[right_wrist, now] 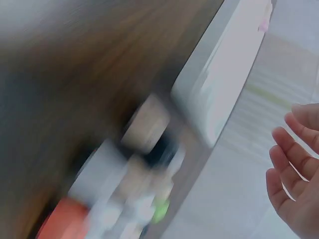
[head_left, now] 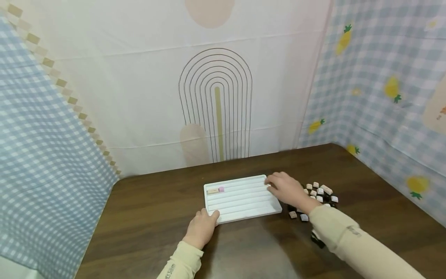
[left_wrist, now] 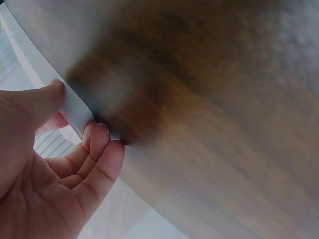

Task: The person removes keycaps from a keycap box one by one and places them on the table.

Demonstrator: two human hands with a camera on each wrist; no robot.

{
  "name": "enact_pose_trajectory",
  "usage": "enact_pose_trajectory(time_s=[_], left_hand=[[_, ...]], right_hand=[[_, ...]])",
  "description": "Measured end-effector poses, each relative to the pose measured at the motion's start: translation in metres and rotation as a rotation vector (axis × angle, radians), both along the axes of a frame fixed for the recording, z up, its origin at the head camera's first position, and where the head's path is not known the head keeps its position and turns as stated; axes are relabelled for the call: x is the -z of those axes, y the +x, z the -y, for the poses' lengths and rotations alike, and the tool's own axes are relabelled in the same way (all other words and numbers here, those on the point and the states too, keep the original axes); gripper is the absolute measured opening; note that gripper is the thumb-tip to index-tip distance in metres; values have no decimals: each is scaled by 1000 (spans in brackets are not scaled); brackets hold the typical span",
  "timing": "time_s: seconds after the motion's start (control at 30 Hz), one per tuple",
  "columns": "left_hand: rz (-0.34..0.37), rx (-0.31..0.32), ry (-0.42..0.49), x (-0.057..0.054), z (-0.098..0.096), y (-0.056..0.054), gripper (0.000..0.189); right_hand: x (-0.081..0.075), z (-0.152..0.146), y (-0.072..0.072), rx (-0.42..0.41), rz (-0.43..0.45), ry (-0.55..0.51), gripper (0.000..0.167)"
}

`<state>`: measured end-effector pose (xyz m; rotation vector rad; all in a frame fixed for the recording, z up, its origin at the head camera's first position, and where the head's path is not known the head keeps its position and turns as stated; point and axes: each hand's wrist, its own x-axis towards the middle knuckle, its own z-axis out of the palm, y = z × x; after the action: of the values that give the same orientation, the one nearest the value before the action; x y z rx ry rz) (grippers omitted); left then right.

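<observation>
A white ridged tray (head_left: 244,202) lies on the table. At its near-left corner my left hand (head_left: 200,228) holds the rim; in the left wrist view the thumb lies on one side of the tray edge and the fingertips on the other. My right hand (head_left: 286,189) hovers by the far-right corner, fingers loosely bent with nothing between them in the right wrist view. A long beige keycap (head_left: 213,191) and a pink keycap (head_left: 221,189) sit end to end in a row at the tray's left. Several loose keycaps (head_left: 319,198) lie partly hidden behind my right forearm.
The dark wooden table (head_left: 146,232) reaches back to a white cloth (head_left: 139,97) with printed arches. Checked cloths hang at the left and right. A dark piece with a pale top (head_left: 317,240) lies below the right sleeve. Blur covers the keycaps in the right wrist view.
</observation>
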<state>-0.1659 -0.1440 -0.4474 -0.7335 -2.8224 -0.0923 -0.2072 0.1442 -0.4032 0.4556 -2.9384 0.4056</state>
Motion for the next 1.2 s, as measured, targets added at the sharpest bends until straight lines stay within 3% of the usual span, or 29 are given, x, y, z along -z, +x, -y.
enact_pose_trajectory(time_s=[0.23,0.47,0.63,0.93,1.2], left_hand=[[45,-5,-13,-2,0,0,19],[55,-9,-38,-2,0,-1,19],[36,-13,-56,-1,0,-2,19],[25,-15,-54,-2,0,-3,19],[28,-21,-43,2,-1,-3,20]], right_hand=[[17,62,-35,-13,46,-53,21],[39,105,-53,-3,133,-115,25],[48,126,-58,-10,106,-97,24],[56,142,-59,-5,-81,17,11],[57,141,-59,-2,-85,19,10]])
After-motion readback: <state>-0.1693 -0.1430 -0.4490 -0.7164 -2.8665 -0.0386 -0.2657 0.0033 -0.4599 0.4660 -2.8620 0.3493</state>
